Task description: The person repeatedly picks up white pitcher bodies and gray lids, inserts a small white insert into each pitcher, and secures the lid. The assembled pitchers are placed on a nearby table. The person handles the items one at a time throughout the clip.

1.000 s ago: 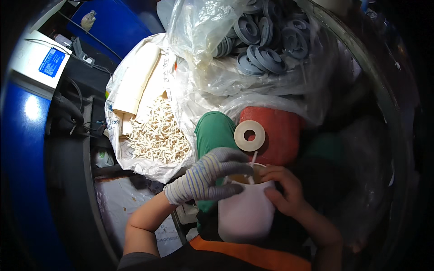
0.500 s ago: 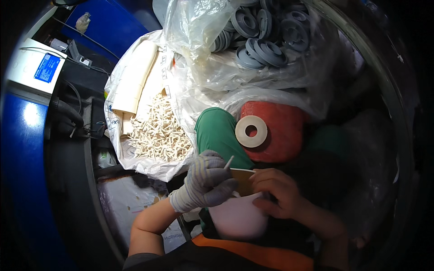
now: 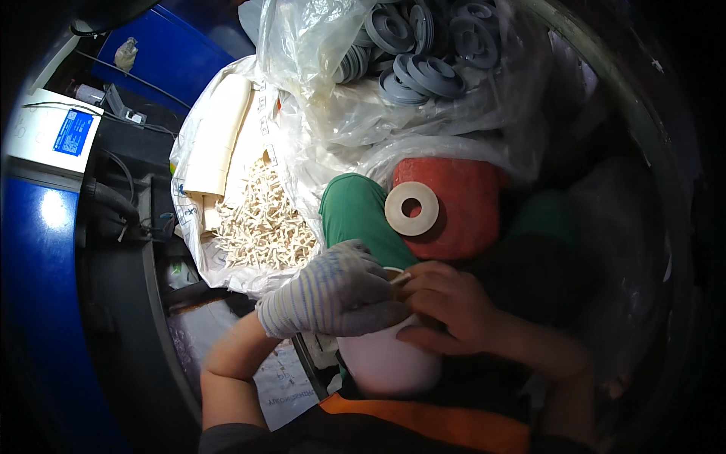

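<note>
Striped-gloved left hand [image 3: 333,295], bare right hand [image 3: 450,306] together at white plastic tub [image 3: 389,367], nearside of red rounded block [image 3: 469,204]; right clamps rim, left's grip hidden. Tight left of block: green-trousered knee [image 3: 355,208], white sack [image 3: 242,280].

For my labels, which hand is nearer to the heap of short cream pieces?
Left: the left hand is below-right of the heap in view, the right hand farther right.

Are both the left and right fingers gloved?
No: a striped, pale-grey fabric glove covers the left fingers, while the right fingers are bare.
</note>
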A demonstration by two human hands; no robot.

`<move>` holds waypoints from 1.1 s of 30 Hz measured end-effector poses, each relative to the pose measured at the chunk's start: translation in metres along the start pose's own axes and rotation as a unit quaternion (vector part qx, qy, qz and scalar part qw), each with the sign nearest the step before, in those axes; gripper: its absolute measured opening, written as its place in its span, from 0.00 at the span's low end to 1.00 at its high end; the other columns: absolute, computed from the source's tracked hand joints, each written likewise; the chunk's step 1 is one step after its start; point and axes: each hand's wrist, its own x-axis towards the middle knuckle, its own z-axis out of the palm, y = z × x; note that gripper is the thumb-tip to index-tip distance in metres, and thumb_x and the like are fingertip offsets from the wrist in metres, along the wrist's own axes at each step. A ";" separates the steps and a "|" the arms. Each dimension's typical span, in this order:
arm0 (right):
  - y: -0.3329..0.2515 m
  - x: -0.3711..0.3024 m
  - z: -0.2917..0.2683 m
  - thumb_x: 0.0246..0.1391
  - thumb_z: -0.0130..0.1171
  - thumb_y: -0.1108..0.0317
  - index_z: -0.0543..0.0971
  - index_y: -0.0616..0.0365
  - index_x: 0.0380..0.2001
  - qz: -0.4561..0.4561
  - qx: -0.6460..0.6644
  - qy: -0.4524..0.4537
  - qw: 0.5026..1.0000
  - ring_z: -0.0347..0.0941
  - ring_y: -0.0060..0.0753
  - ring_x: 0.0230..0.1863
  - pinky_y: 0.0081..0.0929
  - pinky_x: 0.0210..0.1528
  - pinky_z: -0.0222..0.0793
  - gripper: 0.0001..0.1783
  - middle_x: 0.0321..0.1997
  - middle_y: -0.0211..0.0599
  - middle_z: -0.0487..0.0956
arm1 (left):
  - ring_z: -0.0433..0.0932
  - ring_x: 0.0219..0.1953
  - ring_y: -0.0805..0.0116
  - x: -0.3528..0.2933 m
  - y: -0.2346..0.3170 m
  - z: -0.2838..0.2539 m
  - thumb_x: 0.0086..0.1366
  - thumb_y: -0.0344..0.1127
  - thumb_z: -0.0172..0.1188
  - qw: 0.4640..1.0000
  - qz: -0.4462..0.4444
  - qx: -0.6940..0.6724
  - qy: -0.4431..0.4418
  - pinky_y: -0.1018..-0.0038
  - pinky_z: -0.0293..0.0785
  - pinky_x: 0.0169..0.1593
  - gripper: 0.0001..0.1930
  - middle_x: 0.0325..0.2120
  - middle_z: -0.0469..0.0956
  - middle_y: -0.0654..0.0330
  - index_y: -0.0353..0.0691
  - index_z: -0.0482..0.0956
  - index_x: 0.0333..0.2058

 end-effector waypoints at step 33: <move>0.183 -0.416 -0.038 0.57 0.52 0.57 0.77 0.60 0.47 0.669 -0.146 0.108 0.721 0.73 0.49 0.51 0.36 0.52 0.67 0.21 0.50 0.49 0.76 | 0.76 0.38 0.76 0.073 -0.056 0.022 0.62 0.36 0.59 0.892 -0.330 -0.268 -0.151 0.77 0.71 0.47 0.14 0.34 0.80 0.61 0.33 0.79 0.43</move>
